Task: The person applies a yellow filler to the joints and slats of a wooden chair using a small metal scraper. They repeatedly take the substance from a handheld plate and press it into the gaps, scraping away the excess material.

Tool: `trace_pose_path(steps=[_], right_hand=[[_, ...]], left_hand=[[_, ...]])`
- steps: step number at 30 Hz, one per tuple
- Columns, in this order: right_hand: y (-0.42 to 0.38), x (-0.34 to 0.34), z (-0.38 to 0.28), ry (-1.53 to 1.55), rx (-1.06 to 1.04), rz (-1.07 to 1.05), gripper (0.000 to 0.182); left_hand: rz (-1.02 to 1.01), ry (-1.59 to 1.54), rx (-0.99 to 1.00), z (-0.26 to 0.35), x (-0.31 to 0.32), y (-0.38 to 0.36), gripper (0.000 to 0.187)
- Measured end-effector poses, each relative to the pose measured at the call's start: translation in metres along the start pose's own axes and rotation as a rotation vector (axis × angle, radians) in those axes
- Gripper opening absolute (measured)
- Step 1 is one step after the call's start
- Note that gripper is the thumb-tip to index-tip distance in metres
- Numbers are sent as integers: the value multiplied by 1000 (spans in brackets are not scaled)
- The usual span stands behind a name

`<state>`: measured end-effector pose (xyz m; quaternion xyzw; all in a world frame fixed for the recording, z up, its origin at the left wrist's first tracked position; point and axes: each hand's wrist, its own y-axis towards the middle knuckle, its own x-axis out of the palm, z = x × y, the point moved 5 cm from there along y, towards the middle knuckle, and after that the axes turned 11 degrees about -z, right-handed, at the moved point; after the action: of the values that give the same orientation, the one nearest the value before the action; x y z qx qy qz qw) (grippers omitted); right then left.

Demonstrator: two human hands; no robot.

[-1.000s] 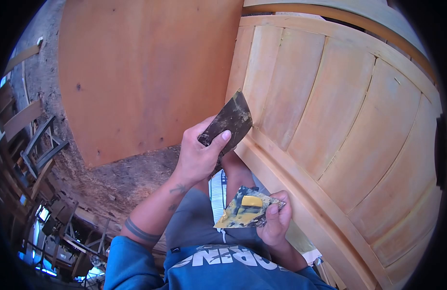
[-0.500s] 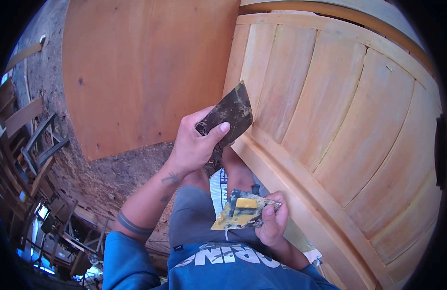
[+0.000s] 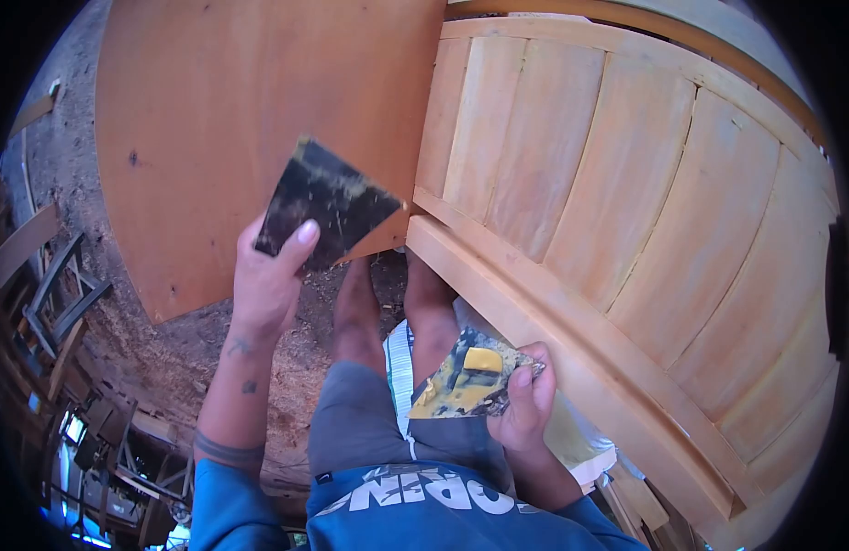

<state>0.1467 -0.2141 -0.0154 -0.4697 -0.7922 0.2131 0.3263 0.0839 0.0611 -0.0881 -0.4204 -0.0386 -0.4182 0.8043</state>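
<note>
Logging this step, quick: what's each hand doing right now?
Left hand: closed on a dark scraper.
Right hand: closed on a putty-smeared scraper.

feet hidden behind knees; door panel [image 3: 626,184] cut off at top/right edge

A large plywood sheet [image 3: 259,119] is filling the upper left of the frame, leaning beside a pale panelled wooden door [image 3: 626,211] that is spreading across the right. Sawdust-covered ground [image 3: 167,358] is showing below the sheet, and wooden chair frames [image 3: 57,294] are standing at the left edge.
</note>
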Motion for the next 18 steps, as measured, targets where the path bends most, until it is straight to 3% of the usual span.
trace_pose_path(steps=[2, 5, 8, 11, 12, 15, 16, 18], right_hand=[[4, 5, 2, 68, -11, 13, 31], [6, 15, -2, 184, -49, 50, 29], [7, 27, -11, 195, -110, 101, 25], [9, 34, -14, 229, -90, 148, 23], [21, 47, -14, 235, -83, 142, 23], [24, 52, -17, 297, -17, 124, 24], [27, 55, -18, 312, -1, 102, 26], [29, 60, -18, 343, 39, 69, 28]], left_hand=[[-31, 65, -62, -14, -17, -25, 30], [-54, -113, -99, -14, -8, -61, 29], [62, -150, -69, -9, -2, -86, 30], [24, -212, 62, 7, 6, -95, 33], [-21, -288, 64, 15, -8, -89, 31], [-461, -236, 406, 30, 0, -82, 27], [-470, -166, 351, 34, -1, -86, 19], [-492, -85, 447, 45, 2, -90, 14]])
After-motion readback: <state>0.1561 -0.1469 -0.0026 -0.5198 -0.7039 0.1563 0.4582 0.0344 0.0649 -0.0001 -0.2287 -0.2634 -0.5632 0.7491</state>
